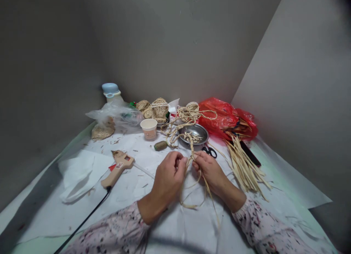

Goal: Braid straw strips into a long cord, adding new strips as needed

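Head view: left hand (169,172), right hand (210,170) both pinching 1 straw braid (191,145); 1 glue gun (118,170), 1 paper cup (149,129).

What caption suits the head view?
Left hand and right hand on a braided straw cord, glue gun to the left.

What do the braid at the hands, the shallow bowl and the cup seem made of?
Braid: probably dried plant fibre, such as straw or raffia; pale tan, matte, with thin loose strands.
Bowl: likely stainless steel, from its polished grey sheen.
Cup: perhaps paper, pale inside and printed outside; plastic can't be ruled out.
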{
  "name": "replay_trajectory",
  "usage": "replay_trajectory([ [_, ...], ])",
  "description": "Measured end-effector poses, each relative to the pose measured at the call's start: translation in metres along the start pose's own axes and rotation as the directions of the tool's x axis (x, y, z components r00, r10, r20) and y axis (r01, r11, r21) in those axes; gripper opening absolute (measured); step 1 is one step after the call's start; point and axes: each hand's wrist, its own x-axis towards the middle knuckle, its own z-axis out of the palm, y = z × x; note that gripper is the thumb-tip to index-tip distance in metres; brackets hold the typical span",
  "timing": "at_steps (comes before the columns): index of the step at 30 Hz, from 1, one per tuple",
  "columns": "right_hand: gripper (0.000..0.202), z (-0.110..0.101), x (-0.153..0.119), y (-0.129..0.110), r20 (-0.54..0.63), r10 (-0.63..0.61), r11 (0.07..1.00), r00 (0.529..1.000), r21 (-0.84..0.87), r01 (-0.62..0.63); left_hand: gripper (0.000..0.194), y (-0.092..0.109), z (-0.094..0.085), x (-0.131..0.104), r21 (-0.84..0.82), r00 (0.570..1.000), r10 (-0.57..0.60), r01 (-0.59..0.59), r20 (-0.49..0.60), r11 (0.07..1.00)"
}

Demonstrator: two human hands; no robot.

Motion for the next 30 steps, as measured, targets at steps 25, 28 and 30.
replay_trajectory([
  [25, 0.019, -0.01, 0.001, -0.006, 0.221, -0.102, 0.944, 0.97, -0.287, 0.165, 0.035, -0.008, -0.003, 0.011, -0.486, 0.71, -0.263, 0.66, 0.654, 0.573],
  [28, 0.019, -0.012, 0.004, -0.007, 0.18, -0.15, 0.892, 0.972, -0.399, 0.212, 0.031, -0.014, 0.001, 0.012, -0.476, 0.767, -0.331, 0.613, 0.55, 0.63],
  [30, 0.02, -0.012, 0.004, -0.01, 0.128, -0.144, 0.87, 0.981, -0.456, 0.187, 0.03, -0.018, 0.004, 0.013, -0.437, 0.803, -0.379, 0.576, 0.46, 0.691],
])
